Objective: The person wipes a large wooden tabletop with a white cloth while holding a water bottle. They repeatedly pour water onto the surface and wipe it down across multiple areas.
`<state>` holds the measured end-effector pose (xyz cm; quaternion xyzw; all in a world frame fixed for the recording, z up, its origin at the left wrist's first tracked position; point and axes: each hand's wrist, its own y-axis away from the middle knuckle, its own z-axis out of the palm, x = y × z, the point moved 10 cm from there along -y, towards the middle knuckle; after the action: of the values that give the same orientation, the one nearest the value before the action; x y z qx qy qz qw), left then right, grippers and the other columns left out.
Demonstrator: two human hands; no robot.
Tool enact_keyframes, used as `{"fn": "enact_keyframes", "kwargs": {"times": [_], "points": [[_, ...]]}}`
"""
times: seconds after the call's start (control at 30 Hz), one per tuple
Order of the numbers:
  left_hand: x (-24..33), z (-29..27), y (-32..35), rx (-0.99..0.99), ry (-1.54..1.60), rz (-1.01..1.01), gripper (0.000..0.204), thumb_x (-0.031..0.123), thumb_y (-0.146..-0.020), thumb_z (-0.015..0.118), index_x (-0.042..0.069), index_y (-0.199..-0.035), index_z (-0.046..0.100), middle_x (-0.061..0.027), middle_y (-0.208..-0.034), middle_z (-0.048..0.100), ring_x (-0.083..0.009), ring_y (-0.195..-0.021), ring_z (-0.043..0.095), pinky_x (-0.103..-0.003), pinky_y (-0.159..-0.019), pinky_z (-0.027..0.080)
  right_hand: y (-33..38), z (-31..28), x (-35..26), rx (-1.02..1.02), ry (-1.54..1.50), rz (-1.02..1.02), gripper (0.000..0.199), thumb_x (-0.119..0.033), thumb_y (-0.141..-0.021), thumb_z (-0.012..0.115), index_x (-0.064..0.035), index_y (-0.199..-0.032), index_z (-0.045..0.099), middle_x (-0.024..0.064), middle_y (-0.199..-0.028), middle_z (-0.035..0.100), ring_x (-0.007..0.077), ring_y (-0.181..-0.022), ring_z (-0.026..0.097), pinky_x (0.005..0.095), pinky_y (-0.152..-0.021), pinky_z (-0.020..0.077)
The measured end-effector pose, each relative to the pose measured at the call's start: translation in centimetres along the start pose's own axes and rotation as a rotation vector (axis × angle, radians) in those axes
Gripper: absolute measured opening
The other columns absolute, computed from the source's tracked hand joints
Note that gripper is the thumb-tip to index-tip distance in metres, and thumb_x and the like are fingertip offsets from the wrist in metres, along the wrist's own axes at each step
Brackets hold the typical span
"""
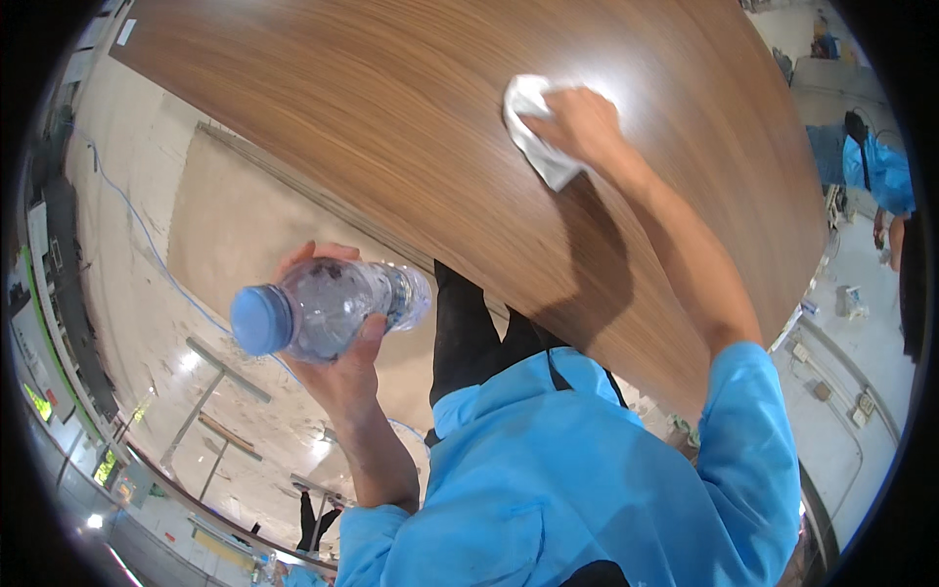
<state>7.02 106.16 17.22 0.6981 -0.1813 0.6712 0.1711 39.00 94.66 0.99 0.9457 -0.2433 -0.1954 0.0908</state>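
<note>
My left hand (pixel 342 367) is wrapped round a clear plastic bottle (pixel 337 305) with a blue cap (pixel 261 320). The bottle lies nearly on its side in the air, cap toward the left, off the near edge of the wooden panel. On the brown wood-grain panel (pixel 391 127), my right hand (pixel 584 125) presses a white cloth (pixel 533 122) against the surface. Its fingers are bent over the cloth, and part of the cloth sticks out to the left and below them. A bright glare shows on the panel beside this hand.
A blue hose or cable (pixel 147 230) runs along the floor at left. Metal stands (pixel 220 377) are farther down on that side. At the right edge there is another person in a blue shirt (pixel 885 171). A small white label (pixel 126 32) is on the panel's far left corner.
</note>
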Motion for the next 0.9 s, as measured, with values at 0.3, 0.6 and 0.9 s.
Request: {"fn": "enact_keyframes", "kwargs": {"times": [0.3,0.6,0.9], "points": [[-0.2,1.2,-0.1,-0.022,0.054,0.005,0.082,0.029,-0.078,0.09,0.002,-0.142,0.046,-0.0164,-0.12,0.06,-0.0223,-0.107,0.062,-0.037,-0.09,0.058,4.0,1.4,3.4,-0.103,0.071,0.059,0.034,-0.041,-0.095,0.071,-0.0086,-0.088,0.077,0.0074,-0.062,0.069,0.0191,-0.053,0.065,0.0347,-0.052,0.0543],[-0.7,1.8,-0.2,0.01,0.096,-0.028,0.084,0.03,-0.073,0.093,0.002,-0.139,0.049,-0.0148,-0.117,0.063,-0.0209,-0.103,0.061,-0.034,-0.087,0.055,6.5,2.4,4.5,-0.283,0.116,0.204,0.038,-0.048,-0.094,0.07,-0.0116,-0.1,0.079,0.0079,-0.068,0.072,0.0164,-0.055,0.066,0.034,-0.05,0.0541],[-0.9,0.9,-0.7,0.058,0.079,-0.063,0.084,0.028,-0.072,0.093,0.002,-0.139,0.049,-0.0148,-0.116,0.064,-0.0215,-0.102,0.06,-0.034,-0.086,0.053,-3.5,-0.8,-2.7,0.171,0.032,-0.077,0.04,-0.041,-0.095,0.07,-0.0045,-0.079,0.071,0.0121,-0.061,0.066,0.0288,-0.054,0.065,0.042,-0.052,0.0514]]}}
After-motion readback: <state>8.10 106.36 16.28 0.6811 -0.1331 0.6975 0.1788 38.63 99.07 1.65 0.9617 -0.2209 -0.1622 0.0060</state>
